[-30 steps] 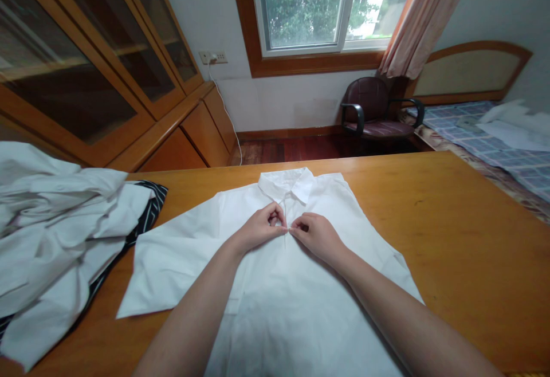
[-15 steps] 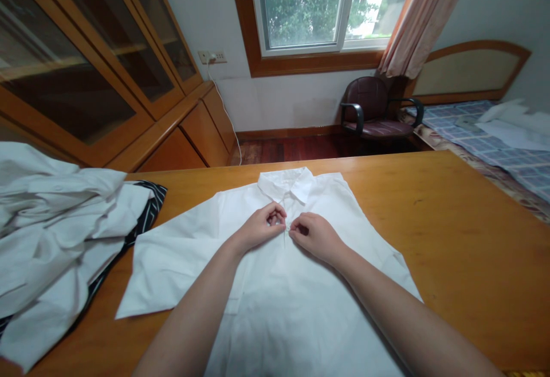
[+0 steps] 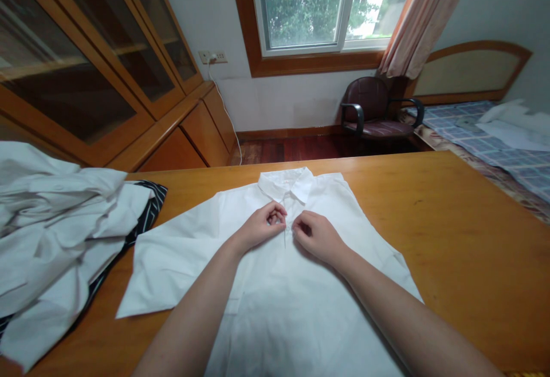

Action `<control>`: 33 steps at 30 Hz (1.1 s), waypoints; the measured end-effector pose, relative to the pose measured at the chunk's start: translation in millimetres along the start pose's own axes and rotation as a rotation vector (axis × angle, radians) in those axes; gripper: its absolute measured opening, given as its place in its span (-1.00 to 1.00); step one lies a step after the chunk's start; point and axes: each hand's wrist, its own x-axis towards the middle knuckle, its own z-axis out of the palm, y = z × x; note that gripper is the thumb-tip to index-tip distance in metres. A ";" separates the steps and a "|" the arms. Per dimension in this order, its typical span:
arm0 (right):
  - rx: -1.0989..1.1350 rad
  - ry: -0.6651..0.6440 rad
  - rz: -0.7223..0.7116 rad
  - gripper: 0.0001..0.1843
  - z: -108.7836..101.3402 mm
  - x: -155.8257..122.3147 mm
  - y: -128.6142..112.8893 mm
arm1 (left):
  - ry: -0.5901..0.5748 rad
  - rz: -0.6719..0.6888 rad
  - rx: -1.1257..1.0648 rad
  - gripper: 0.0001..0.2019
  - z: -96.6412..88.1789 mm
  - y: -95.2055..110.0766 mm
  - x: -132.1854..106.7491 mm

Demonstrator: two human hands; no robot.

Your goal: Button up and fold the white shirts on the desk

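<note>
A white collared shirt [image 3: 279, 308] lies front up on the wooden table, its collar pointing away from me and one sleeve spread to the left. Just below the collar, my left hand [image 3: 260, 228] is closed, thumb and fingers pinching the front placket. Close by on the right, my right hand [image 3: 320, 236] is also curled into a pinch at the placket, its fingertips on the cloth. A small gap separates the two hands. The buttons between them are too small to make out clearly.
A heap of white clothes [image 3: 55, 222] lies on a black patterned cloth [image 3: 148, 205] at the table's left. Beyond the table [image 3: 464, 239] stand a glass-doored cabinet [image 3: 141, 102], an office chair [image 3: 369, 108] and a bed [image 3: 507, 136] with a checked sheet.
My right hand has shifted slightly to the right, widening the gap to my left hand. The left hand and the shirt look almost unchanged.
</note>
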 end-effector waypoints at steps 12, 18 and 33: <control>0.026 -0.006 -0.006 -0.88 -0.2 0.4 1.1 | 0.002 0.001 -0.018 -0.78 -0.2 -1.8 -0.3; 0.046 -0.002 0.000 -0.88 0.2 0.7 2.0 | 0.008 -0.009 -0.031 -0.78 0.0 -1.6 -0.6; 0.041 -0.007 0.010 -0.87 -0.5 0.6 1.2 | 0.001 0.003 -0.023 -0.79 -0.2 -0.6 -0.9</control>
